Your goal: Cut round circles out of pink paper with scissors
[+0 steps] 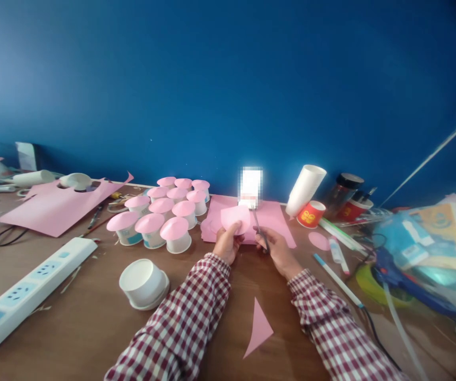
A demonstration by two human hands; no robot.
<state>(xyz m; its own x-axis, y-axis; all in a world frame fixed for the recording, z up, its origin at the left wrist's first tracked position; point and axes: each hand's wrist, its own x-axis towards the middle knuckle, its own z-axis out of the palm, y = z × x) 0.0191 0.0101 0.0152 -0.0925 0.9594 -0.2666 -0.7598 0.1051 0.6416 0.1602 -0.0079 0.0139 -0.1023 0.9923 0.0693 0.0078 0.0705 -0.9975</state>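
My left hand (228, 243) pinches a piece of pink paper (238, 218) with a rounded edge, thumb on top. Close beside it, my right hand (276, 248) grips a pair of scissors (260, 227), blades pointing away from me near the paper's right side. Whether the blades touch the paper I cannot tell. Beneath both hands lie larger sheets of pink paper (279, 225). A pink paper offcut (258, 329) with a curved side rests on the table between my forearms. Left of my hands, several white paper cups (179, 243) stand in rows, topped with pink paper cones (174, 228).
Near my left forearm sits a white paper bowl (143, 280). A power strip (37, 291) and a cut pink sheet (56, 209) lie farther left. On the right are stacked white cups (305, 188), a red cup (311, 214), markers (339, 280) and a blue glue gun (406, 296).
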